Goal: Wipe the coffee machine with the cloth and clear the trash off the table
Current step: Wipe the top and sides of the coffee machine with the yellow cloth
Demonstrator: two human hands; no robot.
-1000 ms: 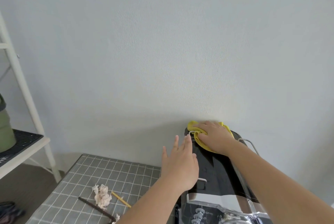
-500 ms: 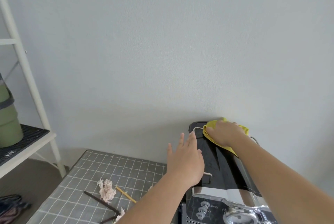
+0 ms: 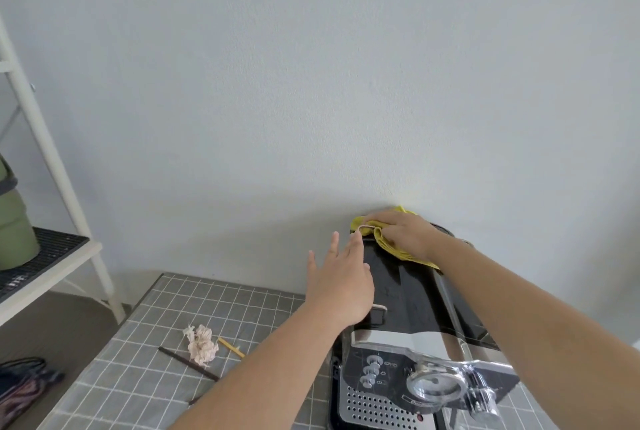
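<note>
pale wall, grey checked table [image 3: 207, 291] below. black-and-chrome coffee machine [image 3: 408, 294] stands against the wall. right hand [image 3: 405, 235] presses the yellow cloth [image 3: 393, 249] on the machine's top rear, fingers laid flat over it. left hand [image 3: 341, 284] spread, fingers straight, at the machine's left edge, seemingly steadying. wiping looks underway. trash uncleared: crumpled tissue [image 3: 202, 343], dark stick [image 3: 188, 363], yellow stick [image 3: 230, 347], left of the machine.

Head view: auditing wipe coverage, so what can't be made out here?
Head view only:
coffee machine, right side: hidden under the right forearm.
yellow cloth: mostly covered by the right hand.
dark stick, near end: behind the left forearm.
green container: cut off by the left edge.
</note>
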